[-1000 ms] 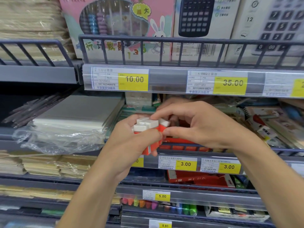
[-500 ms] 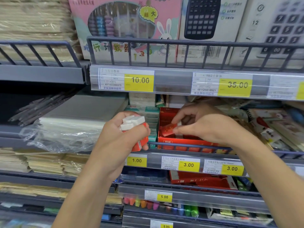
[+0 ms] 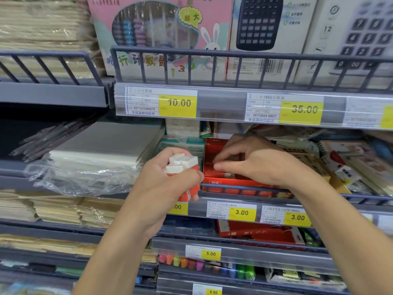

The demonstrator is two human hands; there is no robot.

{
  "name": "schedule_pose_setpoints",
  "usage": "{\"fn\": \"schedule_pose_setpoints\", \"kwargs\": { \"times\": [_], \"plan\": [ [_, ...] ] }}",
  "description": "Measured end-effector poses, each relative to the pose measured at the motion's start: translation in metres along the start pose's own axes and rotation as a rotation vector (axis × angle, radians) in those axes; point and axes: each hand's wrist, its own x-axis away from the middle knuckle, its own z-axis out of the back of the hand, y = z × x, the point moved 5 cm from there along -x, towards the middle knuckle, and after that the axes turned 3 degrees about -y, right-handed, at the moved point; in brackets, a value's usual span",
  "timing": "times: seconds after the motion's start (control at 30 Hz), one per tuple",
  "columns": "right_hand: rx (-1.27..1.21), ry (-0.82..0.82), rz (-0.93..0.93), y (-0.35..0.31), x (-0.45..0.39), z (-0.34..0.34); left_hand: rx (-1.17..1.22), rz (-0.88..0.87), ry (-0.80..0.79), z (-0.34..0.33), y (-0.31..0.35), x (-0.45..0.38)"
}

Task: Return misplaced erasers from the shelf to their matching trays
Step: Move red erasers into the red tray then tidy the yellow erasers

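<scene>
The left hand (image 3: 170, 184) grips a bundle of erasers (image 3: 183, 165), its fingers curled tight around them. The white ends of the erasers stick out above the thumb and the forefinger, and the red paper sleeves show below, between the fingers and the palm. I count about 4 white ends, but the exact number is hard to tell.

The right hand (image 3: 261, 162) reaches into the red tray (image 3: 214, 145), which stands just to the right of the left fingers. Its thumb and forefinger are bent toward each other with a narrow gap. I cannot tell if they pinch an eraser, because the picture is blurred there. Under these fingertips lie more red-sleeved erasers in the tray.

Behind the left fingers stands a green and white tray (image 3: 185, 143), touching the red tray on its left side. To the left of the left hand lies a stack of white sheets in clear plastic wrap (image 3: 85, 165). Below both hands, on the shelf rail (image 3: 319, 196), sit yellow price labels (image 3: 242, 212) with 3.00. Above the fingers another label (image 3: 178, 103) reads 10.00, and over it stand a pink abacus box (image 3: 161, 35) and a calculator box (image 3: 261, 28)
</scene>
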Motion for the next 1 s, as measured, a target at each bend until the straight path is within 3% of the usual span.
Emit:
{"fn": "schedule_pose_setpoints", "kwargs": {
  "times": [0.1,0.2,0.47,0.63,0.7,0.8,0.9,1.0],
  "plan": [
    [-0.403,-0.013,0.119,-0.022,0.015,-0.001,-0.021,0.006,-0.023,-0.005,0.0,0.0],
    [-0.482,-0.062,0.211,-0.038,0.023,-0.008,-0.037,0.007,-0.043,-0.012,0.001,0.002],
    [-0.657,-0.033,0.183,-0.028,0.027,-0.005,-0.006,0.001,-0.038,-0.015,0.0,0.003],
    [-1.104,-0.005,0.142,-0.016,0.027,-0.001,0.074,0.002,-0.023,-0.011,0.001,0.002],
    [-1.187,0.114,0.049,-0.005,0.026,0.008,0.1,0.013,0.001,-0.009,0.0,0.0],
    [-0.96,0.214,-0.174,0.02,0.026,0.021,0.118,0.017,0.016,-0.007,0.0,0.0],
    [-0.569,0.079,-0.242,0.034,0.028,0.029,0.11,-0.003,0.03,-0.006,0.003,0.0],
    [-0.376,-0.029,-0.272,0.036,0.027,0.031,0.102,-0.017,0.031,-0.006,0.004,-0.001]
  ]
}}
